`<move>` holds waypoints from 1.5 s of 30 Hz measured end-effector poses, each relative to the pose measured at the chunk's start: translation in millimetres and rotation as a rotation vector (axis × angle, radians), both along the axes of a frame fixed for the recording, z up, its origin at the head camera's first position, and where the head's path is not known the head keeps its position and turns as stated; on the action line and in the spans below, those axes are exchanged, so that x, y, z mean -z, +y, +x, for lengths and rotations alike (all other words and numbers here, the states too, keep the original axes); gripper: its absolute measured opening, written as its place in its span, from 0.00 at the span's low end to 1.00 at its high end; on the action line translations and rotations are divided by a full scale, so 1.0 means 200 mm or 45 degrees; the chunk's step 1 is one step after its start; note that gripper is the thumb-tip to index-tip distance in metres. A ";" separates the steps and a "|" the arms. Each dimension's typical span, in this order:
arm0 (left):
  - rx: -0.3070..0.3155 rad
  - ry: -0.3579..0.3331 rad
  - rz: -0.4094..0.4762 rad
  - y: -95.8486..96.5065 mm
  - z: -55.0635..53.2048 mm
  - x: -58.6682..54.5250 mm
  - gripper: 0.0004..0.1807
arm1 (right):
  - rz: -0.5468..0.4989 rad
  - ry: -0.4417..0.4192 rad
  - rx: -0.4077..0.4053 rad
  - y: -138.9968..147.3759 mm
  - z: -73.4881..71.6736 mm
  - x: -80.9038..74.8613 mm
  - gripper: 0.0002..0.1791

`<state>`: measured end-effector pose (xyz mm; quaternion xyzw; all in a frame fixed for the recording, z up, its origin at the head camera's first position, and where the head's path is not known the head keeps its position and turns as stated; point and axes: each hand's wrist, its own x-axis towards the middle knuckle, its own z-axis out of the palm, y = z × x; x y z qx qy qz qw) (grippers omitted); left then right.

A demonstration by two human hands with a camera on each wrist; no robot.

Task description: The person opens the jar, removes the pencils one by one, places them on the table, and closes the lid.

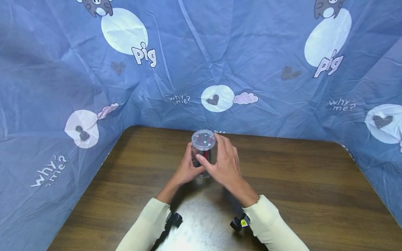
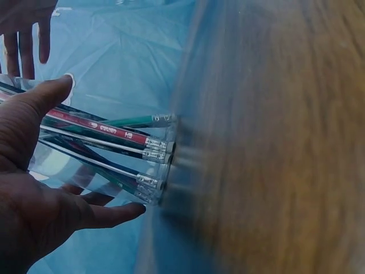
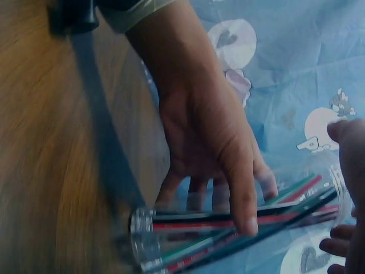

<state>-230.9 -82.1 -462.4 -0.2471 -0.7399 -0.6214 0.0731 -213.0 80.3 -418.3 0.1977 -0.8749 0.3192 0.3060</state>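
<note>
A clear plastic jar (image 1: 204,154) stands upright on the table, with a transparent round lid (image 1: 203,139) on top. Inside it lean several pencils (image 2: 108,130), red, green and dark, with metal ferrules at the jar's bottom end. My left hand (image 1: 187,169) grips the lower body of the jar, thumb in front and fingers round the far side. The right hand (image 1: 225,161) is beside the upper jar, fingers and thumb spread about the lid's edge. Whether its fingertips touch the lid I cannot tell. In the right wrist view, only part of this hand shows at the right edge.
A brown wooden table (image 1: 298,181) lies under the jar. Blue printed cloth (image 1: 176,69) hangs behind the table and along both sides. Small dark wrist cameras (image 1: 236,223) sit at both cream sleeves (image 1: 267,218).
</note>
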 end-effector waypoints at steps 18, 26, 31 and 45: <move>-0.017 -0.059 0.025 -0.01 -0.04 0.03 0.49 | -0.409 -0.043 0.159 -0.16 -0.05 0.02 0.42; 0.016 -0.108 0.034 -0.01 0.03 -0.09 0.47 | -0.497 -0.105 0.105 -0.16 -0.08 0.03 0.45; 0.036 -0.139 0.065 -0.01 0.03 -0.08 0.48 | -0.560 -0.221 0.072 -0.16 -0.08 0.02 0.44; -0.009 -0.188 0.060 -0.02 0.05 -0.08 0.46 | -0.637 -0.250 -0.029 -0.13 -0.11 0.04 0.40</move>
